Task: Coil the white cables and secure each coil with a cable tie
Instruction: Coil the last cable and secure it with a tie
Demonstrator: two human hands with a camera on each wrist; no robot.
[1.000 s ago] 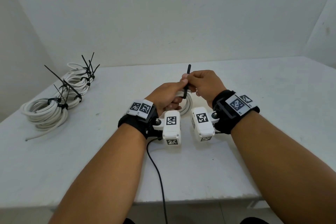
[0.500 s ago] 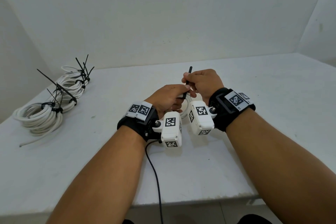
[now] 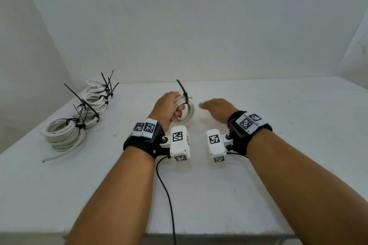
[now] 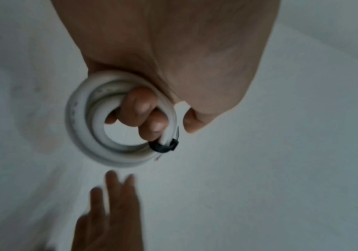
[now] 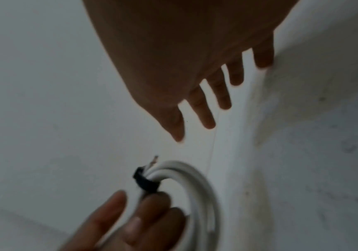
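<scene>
My left hand [image 3: 172, 108] grips a small white cable coil [image 3: 186, 115], held just above the table with fingers curled through its ring [image 4: 143, 117]. A black cable tie [image 3: 184, 93] binds the coil at its top, its tail sticking up and to the left; the tie's band shows in the wrist views [image 4: 165, 146] [image 5: 145, 182]. A bare wire end [image 5: 154, 160] pokes out beside the tie. My right hand [image 3: 216, 108] hovers to the right of the coil, apart from it, fingers straight and spread [image 5: 208, 110], holding nothing.
Several tied white coils [image 3: 65, 135] with black tie tails [image 3: 83, 101] lie in a row at the table's left side. The white table [image 3: 278, 125] stands in a white-walled corner. A black wire [image 3: 167, 195] hangs from my left wrist over the front edge.
My right hand let go of the tie tail and drew away to the right, opening. My left hand carried the tied coil up and slightly left. The head view tilted.
</scene>
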